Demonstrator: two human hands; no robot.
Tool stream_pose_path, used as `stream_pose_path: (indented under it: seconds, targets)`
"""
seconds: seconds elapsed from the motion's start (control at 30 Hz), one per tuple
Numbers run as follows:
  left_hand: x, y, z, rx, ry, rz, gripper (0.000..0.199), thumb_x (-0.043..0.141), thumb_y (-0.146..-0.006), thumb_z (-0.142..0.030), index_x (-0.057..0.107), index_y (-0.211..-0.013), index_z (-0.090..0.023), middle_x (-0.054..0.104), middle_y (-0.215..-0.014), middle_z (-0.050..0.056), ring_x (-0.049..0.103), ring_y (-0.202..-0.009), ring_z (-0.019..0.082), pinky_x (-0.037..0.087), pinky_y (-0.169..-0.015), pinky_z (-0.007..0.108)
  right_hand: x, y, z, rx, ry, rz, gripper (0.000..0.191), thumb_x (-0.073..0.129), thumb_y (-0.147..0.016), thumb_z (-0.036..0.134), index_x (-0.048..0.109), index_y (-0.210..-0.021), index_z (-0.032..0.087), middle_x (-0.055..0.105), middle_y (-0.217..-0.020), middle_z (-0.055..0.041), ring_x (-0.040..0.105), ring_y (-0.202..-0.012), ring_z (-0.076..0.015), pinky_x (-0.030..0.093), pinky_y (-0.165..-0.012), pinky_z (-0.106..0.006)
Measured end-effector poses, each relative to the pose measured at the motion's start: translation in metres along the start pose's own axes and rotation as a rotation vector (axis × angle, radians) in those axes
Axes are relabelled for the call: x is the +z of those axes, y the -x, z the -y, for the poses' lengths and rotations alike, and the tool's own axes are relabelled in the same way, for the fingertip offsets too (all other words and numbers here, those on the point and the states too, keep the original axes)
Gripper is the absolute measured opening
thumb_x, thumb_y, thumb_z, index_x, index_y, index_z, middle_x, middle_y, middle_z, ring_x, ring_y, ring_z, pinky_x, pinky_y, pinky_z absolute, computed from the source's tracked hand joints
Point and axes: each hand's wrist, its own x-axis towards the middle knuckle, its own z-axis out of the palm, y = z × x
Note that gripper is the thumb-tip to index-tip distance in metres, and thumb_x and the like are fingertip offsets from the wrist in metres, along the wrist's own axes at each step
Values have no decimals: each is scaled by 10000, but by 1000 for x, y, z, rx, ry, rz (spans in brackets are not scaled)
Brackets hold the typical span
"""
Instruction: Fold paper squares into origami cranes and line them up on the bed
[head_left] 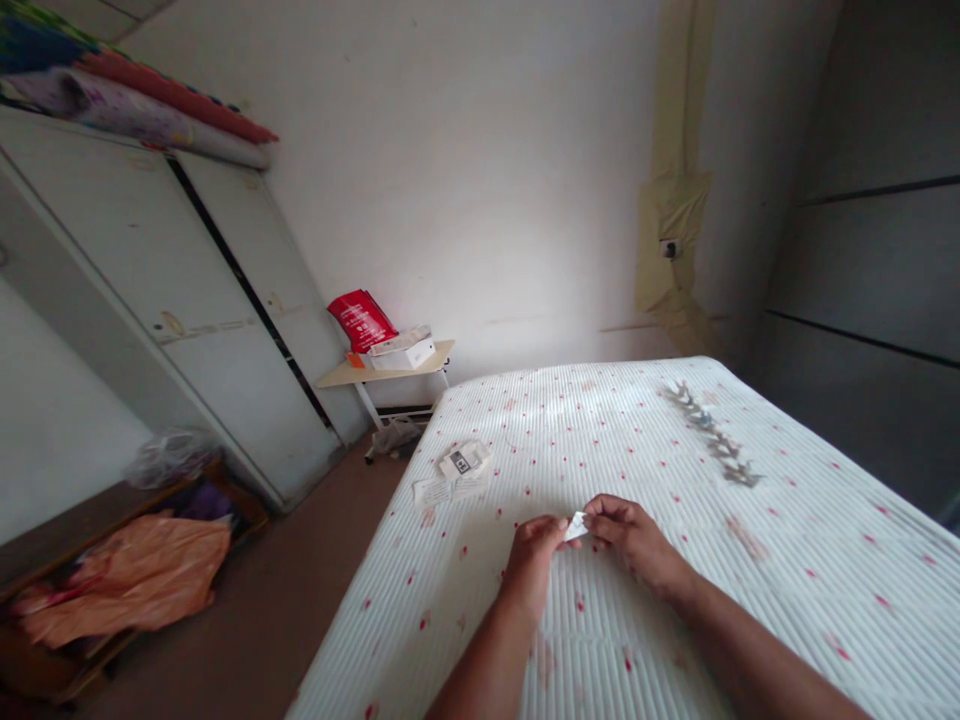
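Observation:
Between my two hands is a small folded piece of white paper [576,526], held just above the bed. The fingers of my left hand [537,548] pinch its left side. On its right side, the thumb and fingertips of my right hand [631,532] are closed on the paper. Its exact folds are too small to make out. Farther right on the bed, several folded paper figures [721,446] that look like cranes stand in a slanting row. Left of my hands lies a loose pile of printed paper pieces [459,468].
The bed [600,640] has a white ribbed cover with red marks. Beyond its far left corner stands a small table [341,377] with a red bag [363,320] and a white box [405,355]. A cabinet [217,330] and an orange cloth [142,580] are at the left.

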Motion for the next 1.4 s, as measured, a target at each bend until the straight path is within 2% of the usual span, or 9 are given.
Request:
stream_pose_path:
  seconds: [0.1,0.23,0.4,0.67,0.93,1.17,1.4]
  targets:
    - [1,-7,3,-84,92,32,277,673,-634,-328,692,-795,-104,643,-674,53,544,-684,162,374,-656,275,-2,0,4,19,13,-53,270,615,-693,424,572,-642,163,453,-492,52,373,-475,-86,275,-490,-229]
    - [7,-12,0,-173,186,45,253,717,-554,-254,682,-755,-104,634,-682,48,525,-651,134,359,-621,256,-6,1,5,34,23,-97,272,604,-708,430,566,-655,166,430,-478,58,359,-457,-83,265,-477,-231]
    - [12,-10,-2,-168,311,88,250,725,-530,-209,656,-750,-113,619,-718,36,517,-654,116,357,-610,241,-6,2,8,15,-14,-120,284,617,-702,443,563,-656,168,452,-500,49,374,-469,-83,282,-480,-233]
    - [6,-3,-1,-167,454,155,280,730,-551,-162,625,-808,-128,620,-748,27,549,-666,118,371,-610,237,2,4,11,21,-125,-60,282,650,-692,431,571,-677,161,515,-521,40,407,-467,-78,308,-479,-222]
    - [4,2,-3,-169,475,230,404,726,-555,-140,595,-937,-167,638,-800,31,593,-705,142,374,-622,237,4,3,2,89,-255,-2,263,659,-696,405,591,-715,151,568,-544,24,434,-458,-72,314,-477,-212]
    - [5,2,-3,-109,439,279,431,685,-563,-129,597,-984,-159,635,-781,41,599,-726,164,364,-613,243,4,2,-4,97,-282,-2,257,675,-685,392,630,-764,151,582,-566,23,424,-452,-68,297,-464,-211]
    - [5,2,1,-110,394,265,434,673,-539,-125,611,-968,-134,626,-779,45,578,-714,163,352,-602,248,3,0,-8,92,-252,3,228,679,-682,360,630,-733,144,577,-545,27,405,-434,-60,266,-453,-209]
